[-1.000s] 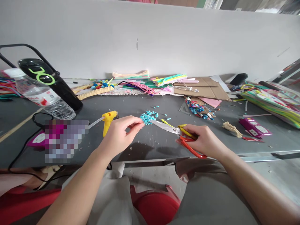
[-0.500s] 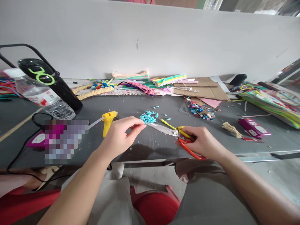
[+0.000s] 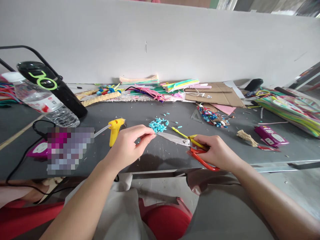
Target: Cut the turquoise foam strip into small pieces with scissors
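Observation:
My right hand (image 3: 218, 150) grips a pair of scissors (image 3: 175, 138) by its yellow and red handles, the blades pointing left and looking nearly closed. At the blade tips, the thumb and fingers of my left hand (image 3: 131, 143) are pinched together. What they hold, if anything, is too small or hidden to make out. Just beyond the tips lies a small heap of short light-blue cut pieces (image 3: 158, 125), with a few scattered around it. A thin yellow stick (image 3: 179, 132) rests on the grey table (image 3: 150, 160) behind the scissors.
A yellow glue gun (image 3: 114, 130) stands left of my left hand. Further left are a plastic bottle (image 3: 40, 100) and a black flask (image 3: 67, 95). Bundled pipe cleaners (image 3: 180, 85) and cardboard (image 3: 215, 93) line the back. At right lie a purple packet (image 3: 270, 136) and a crumpled beige scrap (image 3: 247, 138).

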### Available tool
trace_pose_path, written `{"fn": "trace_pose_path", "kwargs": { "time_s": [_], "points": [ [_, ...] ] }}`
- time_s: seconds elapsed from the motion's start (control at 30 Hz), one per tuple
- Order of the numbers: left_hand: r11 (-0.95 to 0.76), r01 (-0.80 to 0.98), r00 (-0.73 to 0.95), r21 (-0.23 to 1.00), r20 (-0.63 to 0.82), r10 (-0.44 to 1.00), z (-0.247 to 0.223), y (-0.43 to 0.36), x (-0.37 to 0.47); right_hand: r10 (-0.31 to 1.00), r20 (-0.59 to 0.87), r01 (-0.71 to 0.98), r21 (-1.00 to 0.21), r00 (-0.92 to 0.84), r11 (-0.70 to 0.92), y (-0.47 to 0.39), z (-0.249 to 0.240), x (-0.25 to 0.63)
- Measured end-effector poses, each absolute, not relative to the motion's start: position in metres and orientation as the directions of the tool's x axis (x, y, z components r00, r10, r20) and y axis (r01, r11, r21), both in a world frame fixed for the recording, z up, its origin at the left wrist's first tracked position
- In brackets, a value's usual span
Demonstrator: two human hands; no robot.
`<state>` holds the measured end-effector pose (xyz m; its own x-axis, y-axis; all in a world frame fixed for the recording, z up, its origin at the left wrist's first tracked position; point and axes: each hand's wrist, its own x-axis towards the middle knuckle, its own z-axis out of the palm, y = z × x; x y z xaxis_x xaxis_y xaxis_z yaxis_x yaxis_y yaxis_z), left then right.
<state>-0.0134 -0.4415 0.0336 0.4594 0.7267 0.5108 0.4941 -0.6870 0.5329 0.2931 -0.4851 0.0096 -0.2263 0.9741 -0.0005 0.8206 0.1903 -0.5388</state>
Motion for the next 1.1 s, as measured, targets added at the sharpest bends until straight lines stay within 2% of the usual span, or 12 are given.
{"fn": "trace_pose_path", "kwargs": {
  "time_s": [1.1],
  "points": [
    [-0.659, 0.532, 0.452, 0.531, 0.480, 0.752, 0.0329, -0.4420, -0.0151, 0.970, -0.012, 0.831, -0.519, -0.242, 0.200, -0.4851, 0.0094, 0.2933]
  ]
}}
